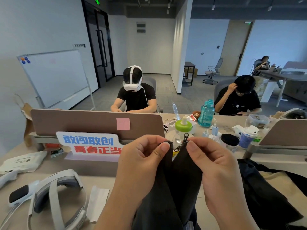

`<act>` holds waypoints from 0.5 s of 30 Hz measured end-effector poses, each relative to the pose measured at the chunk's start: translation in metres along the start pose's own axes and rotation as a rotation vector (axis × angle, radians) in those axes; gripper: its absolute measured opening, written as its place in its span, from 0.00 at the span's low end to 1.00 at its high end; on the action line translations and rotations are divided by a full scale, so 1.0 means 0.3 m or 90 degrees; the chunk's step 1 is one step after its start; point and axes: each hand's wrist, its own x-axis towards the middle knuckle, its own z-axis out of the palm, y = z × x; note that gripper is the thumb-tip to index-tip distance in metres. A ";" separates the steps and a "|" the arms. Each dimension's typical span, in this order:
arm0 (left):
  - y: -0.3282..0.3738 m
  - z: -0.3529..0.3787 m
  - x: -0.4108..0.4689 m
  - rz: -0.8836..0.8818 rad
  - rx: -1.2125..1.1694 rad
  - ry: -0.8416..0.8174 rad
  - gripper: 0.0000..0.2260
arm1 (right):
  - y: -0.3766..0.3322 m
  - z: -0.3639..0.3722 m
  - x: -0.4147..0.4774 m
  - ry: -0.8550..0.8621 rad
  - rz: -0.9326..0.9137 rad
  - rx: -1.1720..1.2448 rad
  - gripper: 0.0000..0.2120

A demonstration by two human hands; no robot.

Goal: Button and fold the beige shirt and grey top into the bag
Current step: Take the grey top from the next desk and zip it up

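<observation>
1. Grey top (pixel 181 180), very dark, was held up over the near edge of the surface (pixel 93 168), hanging down toward the person.
2. Left hand (pixel 142 156): thumb and forefinger clamped on the left upper edge of the opening. Right hand (pixel 214 160): fingers clamped on the right edge, just beside the zip slider (pixel 184 138), which stood at the top between the hands.
3. Judged step: closing the top's front before folding. To do it well, keep both edges level and taut, seat the zip fully, then lay the cloth flat.
4. A beige cloth (pixel 274 175) lay at the right under dark fabric; could not tell whether it was the shirt. No bag identified.
5. Surface: white headset (pixel 54 196) at near left, slogan sign (pixel 89 143), divider panel (pixel 83 122) with pink note (pixel 123 124), teal bottle (pixel 206 113).
6. Room: open office, whiteboard (pixel 54 77) at left, two seated people opposite.
</observation>
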 end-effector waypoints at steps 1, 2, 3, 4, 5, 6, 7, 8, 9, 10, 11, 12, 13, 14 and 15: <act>0.004 -0.003 -0.002 0.001 -0.011 -0.004 0.05 | 0.003 -0.003 -0.001 -0.015 0.024 0.031 0.06; 0.009 -0.004 -0.005 0.001 -0.025 -0.011 0.05 | 0.003 -0.004 -0.003 -0.030 0.057 0.072 0.11; 0.014 -0.004 -0.008 -0.001 -0.042 -0.020 0.05 | 0.006 -0.008 -0.004 -0.043 0.092 0.118 0.17; 0.018 -0.004 -0.012 -0.002 -0.055 -0.030 0.06 | 0.007 -0.012 -0.004 -0.046 0.125 0.167 0.19; 0.022 -0.002 -0.015 -0.002 -0.060 -0.039 0.06 | 0.009 -0.017 -0.002 -0.046 0.151 0.208 0.16; 0.025 -0.001 -0.019 -0.001 -0.057 -0.045 0.07 | 0.004 -0.021 -0.002 -0.054 0.167 0.240 0.12; 0.028 0.001 -0.023 -0.001 -0.057 -0.049 0.06 | 0.000 -0.022 -0.004 -0.066 0.171 0.254 0.10; 0.030 0.002 -0.025 -0.002 -0.057 -0.053 0.04 | -0.007 -0.022 -0.006 -0.072 0.171 0.256 0.09; 0.034 0.002 -0.027 -0.004 -0.060 -0.055 0.02 | -0.007 -0.023 -0.008 -0.071 0.163 0.249 0.08; 0.034 0.001 -0.029 -0.003 -0.063 -0.054 0.03 | -0.010 -0.021 -0.011 -0.066 0.157 0.239 0.09; 0.035 0.000 -0.031 -0.003 -0.068 -0.055 0.05 | -0.013 -0.019 -0.013 -0.062 0.149 0.225 0.11; 0.034 0.000 -0.033 -0.005 -0.067 -0.056 0.05 | -0.013 -0.017 -0.014 -0.052 0.142 0.210 0.13; 0.036 -0.002 -0.034 -0.006 -0.066 -0.058 0.05 | -0.009 -0.016 -0.013 -0.038 0.131 0.191 0.13; 0.037 -0.003 -0.036 -0.006 -0.067 -0.059 0.06 | -0.007 -0.012 -0.014 -0.026 0.121 0.170 0.13; 0.037 -0.004 -0.037 -0.008 -0.068 -0.056 0.06 | -0.002 -0.009 -0.013 -0.016 0.111 0.152 0.13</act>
